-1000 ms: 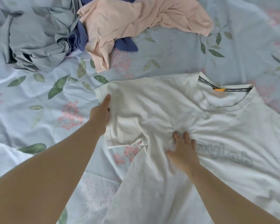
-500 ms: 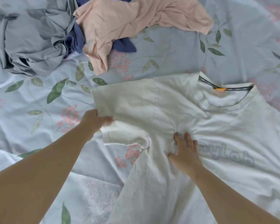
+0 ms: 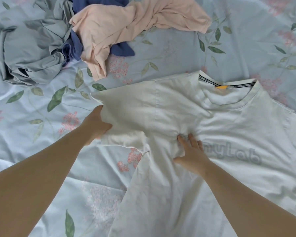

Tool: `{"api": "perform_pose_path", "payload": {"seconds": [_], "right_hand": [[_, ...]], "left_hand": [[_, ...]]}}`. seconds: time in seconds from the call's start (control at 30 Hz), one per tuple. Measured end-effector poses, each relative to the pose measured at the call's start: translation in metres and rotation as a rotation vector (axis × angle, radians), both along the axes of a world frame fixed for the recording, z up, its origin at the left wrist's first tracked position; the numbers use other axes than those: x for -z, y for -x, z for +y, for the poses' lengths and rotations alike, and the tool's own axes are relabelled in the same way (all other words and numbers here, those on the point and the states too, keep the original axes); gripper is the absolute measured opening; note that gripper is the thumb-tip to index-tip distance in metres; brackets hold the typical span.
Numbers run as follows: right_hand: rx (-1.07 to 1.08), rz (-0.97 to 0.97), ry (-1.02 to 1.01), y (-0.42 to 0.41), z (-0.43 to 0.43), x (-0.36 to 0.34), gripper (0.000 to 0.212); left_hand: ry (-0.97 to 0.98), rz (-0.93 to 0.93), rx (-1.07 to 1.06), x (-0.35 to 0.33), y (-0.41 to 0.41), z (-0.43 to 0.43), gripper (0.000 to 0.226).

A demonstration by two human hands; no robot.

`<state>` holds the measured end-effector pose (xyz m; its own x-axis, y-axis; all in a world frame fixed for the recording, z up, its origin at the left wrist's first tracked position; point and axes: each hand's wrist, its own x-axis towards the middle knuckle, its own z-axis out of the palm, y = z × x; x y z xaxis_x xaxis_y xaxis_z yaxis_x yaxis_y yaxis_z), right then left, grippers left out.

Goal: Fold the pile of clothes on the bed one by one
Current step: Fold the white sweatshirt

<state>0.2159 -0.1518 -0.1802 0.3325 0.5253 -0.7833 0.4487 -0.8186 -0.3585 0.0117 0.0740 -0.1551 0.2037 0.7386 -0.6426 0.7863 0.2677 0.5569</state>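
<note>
The white T-shirt (image 3: pixel 229 134) lies spread face up over the near-right part of the bed (image 3: pixel 161 53), its collar (image 3: pixel 229 100) toward the far edge. The rest of the pile (image 3: pixel 126 23) sits heaped toward the far-left corner, apart from the shirt. You look to be on this shirt's first fold, the sleeve (image 3: pixel 130 110) on your left. Your left grip (image 3: pixel 96 124) is closed on that sleeve's outer hem, pinching the cloth. Your right grip (image 3: pixel 191 151) holds nothing: it is spread with straight fingers pressing the bunched fabric by the armpit as an anchor. Next, I judge, you should carry the sleeve inward across the chest, hinging at the pinned line, then flatten the wrinkles there.
</note>
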Motion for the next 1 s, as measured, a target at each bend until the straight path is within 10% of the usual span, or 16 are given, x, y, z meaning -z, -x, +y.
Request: {"api": "perform_pose_path", "payload": {"seconds": [0.2, 0.43, 0.67, 1.0], "right_hand": [[0.340, -0.006, -0.225, -0.011, -0.016, -0.019, 0.073], [0.653, -0.071, -0.294, -0.043, -0.068, -0.036, 0.063], [0.799, 0.160, -0.294, -0.035, -0.069, -0.027, 0.016], [0.923, 0.041, -0.357, -0.008, -0.034, 0.004, 0.007]], "left_hand": [[-0.087, -0.199, 0.226, -0.050, -0.094, -0.047, 0.068], [0.468, -0.254, 0.359, -0.047, -0.149, -0.128, 0.075], [-0.393, 0.103, 0.072, -0.003, -0.101, -0.145, 0.024], [-0.185, 0.174, 0.231, 0.018, -0.053, -0.145, 0.042]]}}
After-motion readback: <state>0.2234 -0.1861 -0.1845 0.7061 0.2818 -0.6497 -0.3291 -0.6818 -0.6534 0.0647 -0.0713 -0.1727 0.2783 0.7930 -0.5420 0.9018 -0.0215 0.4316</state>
